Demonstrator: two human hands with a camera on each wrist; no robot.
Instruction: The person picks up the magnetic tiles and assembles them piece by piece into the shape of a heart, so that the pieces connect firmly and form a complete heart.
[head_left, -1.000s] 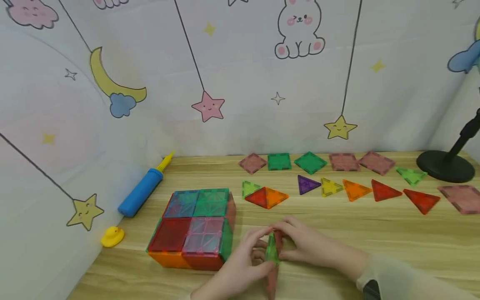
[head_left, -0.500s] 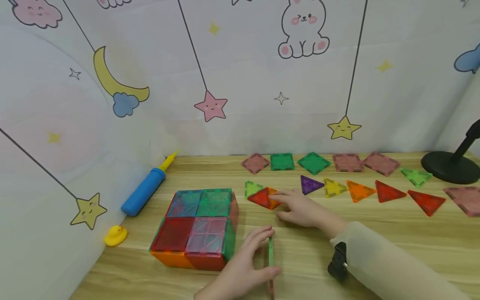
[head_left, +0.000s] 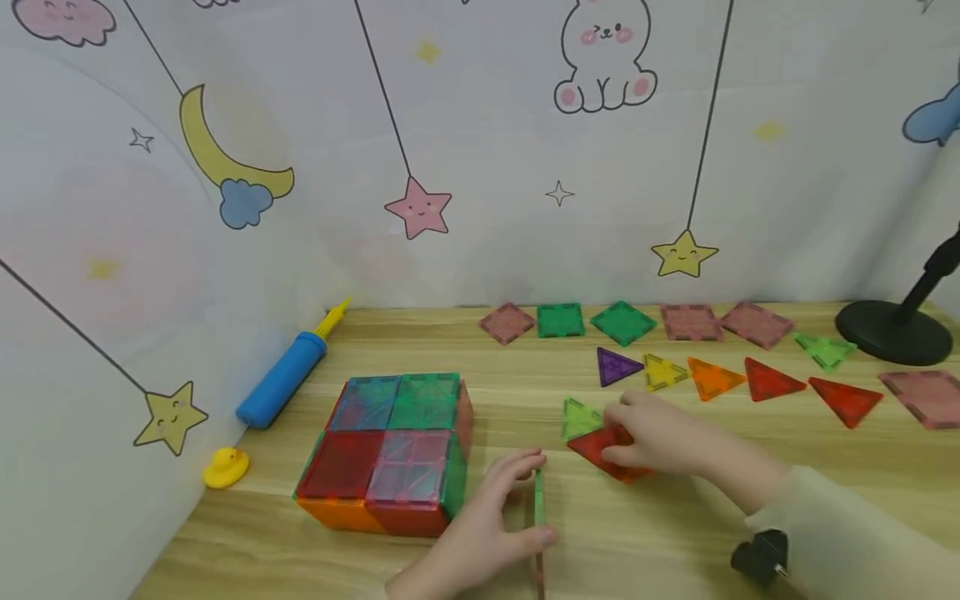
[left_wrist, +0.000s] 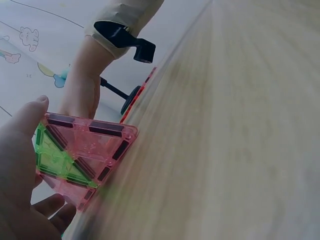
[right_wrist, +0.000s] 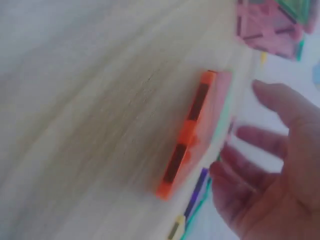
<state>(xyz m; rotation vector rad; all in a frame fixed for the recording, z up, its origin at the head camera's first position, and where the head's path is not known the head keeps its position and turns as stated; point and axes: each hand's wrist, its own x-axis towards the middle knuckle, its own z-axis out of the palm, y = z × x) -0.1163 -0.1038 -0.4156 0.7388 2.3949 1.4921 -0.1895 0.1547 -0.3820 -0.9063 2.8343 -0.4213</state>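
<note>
My left hand (head_left: 480, 529) grips a pink magnetic tile (left_wrist: 102, 142) standing on edge, thumb on the near side and fingertips at the far edge. A small green triangle tile (left_wrist: 55, 160) lies against its face; the head view shows both edge-on. Right of it, my right hand (head_left: 660, 433) reaches down over a joined group of flat triangle tiles, fingers loosely bent and spread. A red triangle (head_left: 592, 447) and a light green triangle (head_left: 579, 418) stick out from under it. The orange triangle (right_wrist: 187, 137) of that group is mostly covered by the hand in the head view.
Left of my hands stands a low box of coloured magnetic tiles (head_left: 378, 467). Rows of flat tiles, among them a purple triangle (head_left: 618, 367) and a green square (head_left: 560, 320), lie at the back. A blue pump (head_left: 281, 379), yellow duck (head_left: 227, 468) and black stand (head_left: 892, 333) are around.
My right hand left the upright tile, went to the joined triangles farther back and shifted them right and nearer. My left hand has kept its grip on the upright tile.
</note>
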